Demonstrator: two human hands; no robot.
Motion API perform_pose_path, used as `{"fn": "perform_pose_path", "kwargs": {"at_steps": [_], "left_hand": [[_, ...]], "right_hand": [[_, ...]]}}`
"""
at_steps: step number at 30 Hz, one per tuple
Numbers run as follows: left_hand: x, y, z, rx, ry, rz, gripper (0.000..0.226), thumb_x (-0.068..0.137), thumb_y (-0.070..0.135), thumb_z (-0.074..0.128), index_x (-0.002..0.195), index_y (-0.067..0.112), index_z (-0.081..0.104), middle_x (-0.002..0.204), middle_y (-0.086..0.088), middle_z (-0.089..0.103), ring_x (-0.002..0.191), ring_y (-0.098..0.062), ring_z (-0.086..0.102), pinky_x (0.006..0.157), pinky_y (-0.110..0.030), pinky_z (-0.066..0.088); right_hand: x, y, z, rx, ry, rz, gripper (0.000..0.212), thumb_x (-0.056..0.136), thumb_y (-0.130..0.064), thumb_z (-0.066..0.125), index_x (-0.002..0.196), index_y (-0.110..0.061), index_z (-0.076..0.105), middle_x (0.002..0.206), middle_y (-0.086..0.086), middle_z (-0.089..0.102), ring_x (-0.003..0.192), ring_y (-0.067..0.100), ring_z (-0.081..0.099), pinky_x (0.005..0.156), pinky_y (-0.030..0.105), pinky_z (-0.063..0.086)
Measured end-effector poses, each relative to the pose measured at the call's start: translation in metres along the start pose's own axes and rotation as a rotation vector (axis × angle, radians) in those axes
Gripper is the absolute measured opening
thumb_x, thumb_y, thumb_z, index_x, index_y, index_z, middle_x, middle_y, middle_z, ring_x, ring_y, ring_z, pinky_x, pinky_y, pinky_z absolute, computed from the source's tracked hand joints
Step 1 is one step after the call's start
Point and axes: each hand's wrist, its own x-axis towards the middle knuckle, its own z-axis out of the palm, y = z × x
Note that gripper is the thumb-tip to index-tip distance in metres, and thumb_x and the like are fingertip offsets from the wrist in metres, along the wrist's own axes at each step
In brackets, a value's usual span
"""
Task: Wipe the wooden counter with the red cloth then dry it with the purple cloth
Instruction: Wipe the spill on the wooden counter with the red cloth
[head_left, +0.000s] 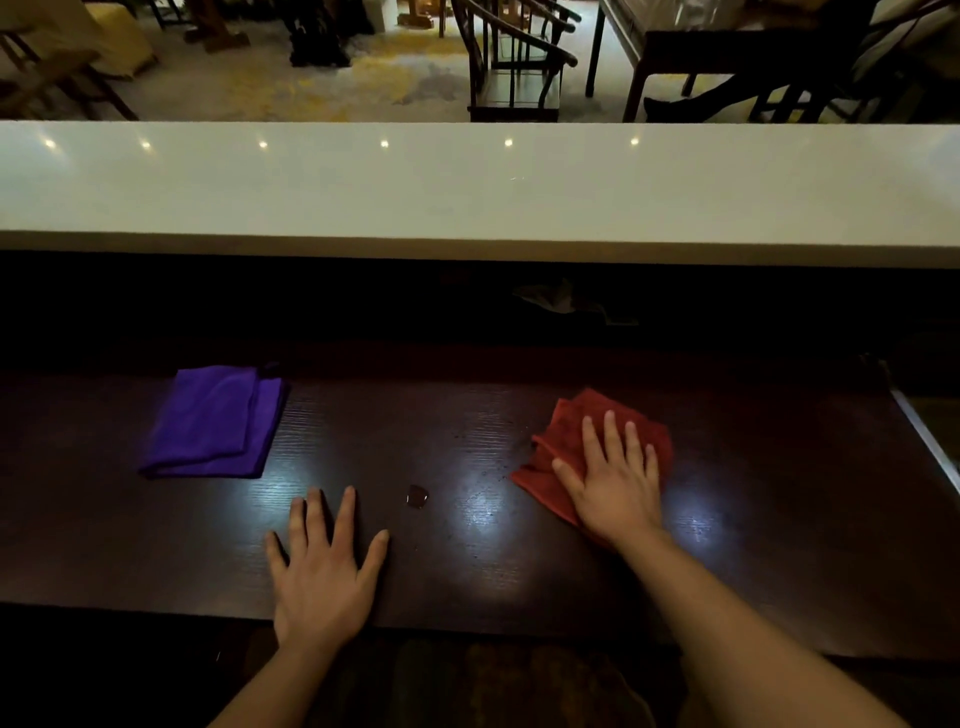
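The right hand (615, 483) lies flat on the red cloth (571, 441), its fingers (613, 436) stretched out and pressing the cloth down on the dark wooden tabletop (467, 571); they press it, they do not pinch it. The left hand (324, 571) rests on the bare wood near the front edge, fingers spread and holding nothing.

I judge that the wiping is in progress and not finished. A small puddle of water (417, 496) sits between the two hands, and fine drops show just left of the red cloth. The purple cloth (213, 421) lies folded and untouched at the left, well apart from the red one, so the drying step is not begun.

For moving there is good room. The wood between the two cloths carries only the puddle. At the right the tabletop ends at a pale metal strip (930, 441), not far from the red cloth. Behind, the surface goes into deep shadow under a raised white ledge (467, 182); something crumpled (561, 299) lies there, I cannot tell what. The front edge runs just under the left wrist.
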Motion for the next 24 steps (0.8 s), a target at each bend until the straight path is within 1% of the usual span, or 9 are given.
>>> {"fn": "perform_pose_path", "kwargs": {"at_steps": [3, 5, 10, 14, 16, 18, 20, 21, 24], "left_hand": [[0.0, -0.001, 0.002, 0.001, 0.012, -0.001, 0.077, 0.088, 0.074, 0.008, 0.154, 0.033, 0.016, 0.162, -0.013, 0.014, 0.15, -0.027, 0.0, 0.117, -0.057, 0.003], [0.0, -0.001, 0.002, 0.009, 0.011, 0.0, 0.077, 0.089, 0.074, 0.008, 0.154, 0.033, 0.016, 0.162, -0.013, 0.015, 0.15, -0.027, 0.0, 0.117, -0.058, 0.004], [0.0, 0.001, -0.001, 0.008, -0.013, -0.014, 0.078, 0.087, 0.074, 0.005, 0.154, 0.035, 0.011, 0.163, -0.012, 0.01, 0.15, -0.026, -0.004, 0.117, -0.056, -0.001], [-0.001, 0.002, -0.004, 0.009, -0.013, -0.024, 0.081, 0.084, 0.075, 0.0, 0.154, 0.035, 0.011, 0.163, -0.011, 0.01, 0.15, -0.026, -0.003, 0.118, -0.056, 0.0], [-0.001, 0.003, -0.005, 0.012, -0.021, -0.025, 0.082, 0.084, 0.075, -0.001, 0.154, 0.035, 0.011, 0.163, -0.011, 0.009, 0.15, -0.026, -0.002, 0.118, -0.056, 0.0], [-0.001, 0.004, -0.005, 0.007, -0.028, -0.023, 0.081, 0.084, 0.075, 0.0, 0.154, 0.035, 0.01, 0.163, -0.011, 0.008, 0.15, -0.026, -0.002, 0.118, -0.055, -0.001], [-0.001, 0.004, -0.006, -0.001, -0.018, -0.022, 0.081, 0.084, 0.075, 0.001, 0.154, 0.035, 0.011, 0.163, -0.011, 0.009, 0.15, -0.026, -0.002, 0.117, -0.055, -0.001], [-0.001, 0.003, -0.006, -0.006, -0.014, -0.022, 0.081, 0.085, 0.075, 0.002, 0.154, 0.035, 0.012, 0.163, -0.012, 0.01, 0.15, -0.027, -0.001, 0.117, -0.056, -0.001], [-0.001, 0.004, -0.005, -0.01, -0.021, -0.024, 0.08, 0.085, 0.075, 0.003, 0.154, 0.035, 0.014, 0.163, -0.012, 0.012, 0.149, -0.028, 0.0, 0.117, -0.057, 0.001]], "right_hand": [[0.023, -0.019, -0.004, 0.02, -0.076, 0.032, 0.071, 0.088, -0.069, 0.022, 0.151, -0.039, 0.006, 0.163, 0.0, -0.004, 0.146, 0.035, -0.008, 0.114, 0.059, -0.002], [0.029, -0.033, -0.004, 0.027, -0.104, -0.01, 0.067, 0.09, -0.066, 0.026, 0.15, -0.042, 0.007, 0.163, -0.004, -0.005, 0.146, 0.036, -0.011, 0.112, 0.059, -0.005], [0.004, -0.061, 0.006, -0.016, -0.125, -0.407, 0.058, 0.092, -0.06, 0.025, 0.147, -0.047, 0.013, 0.161, -0.015, 0.001, 0.148, 0.027, -0.009, 0.115, 0.053, -0.007], [-0.031, -0.04, 0.015, -0.069, -0.122, -0.687, 0.053, 0.094, -0.062, 0.021, 0.145, -0.049, 0.018, 0.159, -0.018, 0.012, 0.148, 0.017, -0.004, 0.116, 0.047, -0.006], [-0.034, -0.011, 0.011, -0.108, -0.069, -0.637, 0.053, 0.094, -0.064, 0.021, 0.145, -0.05, 0.019, 0.159, -0.018, 0.013, 0.148, 0.017, 0.001, 0.117, 0.046, -0.003], [-0.033, 0.016, 0.001, -0.123, -0.008, -0.436, 0.054, 0.093, -0.065, 0.023, 0.145, -0.049, 0.023, 0.159, -0.016, 0.015, 0.148, 0.019, 0.007, 0.117, 0.046, 0.001], [-0.035, 0.028, -0.005, -0.097, 0.015, -0.229, 0.055, 0.093, -0.064, 0.024, 0.146, -0.048, 0.024, 0.16, -0.016, 0.014, 0.148, 0.019, 0.007, 0.117, 0.046, 0.003], [-0.039, 0.03, -0.005, -0.075, 0.01, -0.175, 0.055, 0.093, -0.063, 0.024, 0.146, -0.047, 0.023, 0.16, -0.016, 0.012, 0.148, 0.019, 0.005, 0.117, 0.047, 0.003], [-0.059, 0.036, -0.002, -0.07, -0.013, -0.23, 0.055, 0.093, -0.063, 0.018, 0.147, -0.048, 0.02, 0.159, -0.018, 0.009, 0.148, 0.019, 0.001, 0.118, 0.045, 0.0]]}}
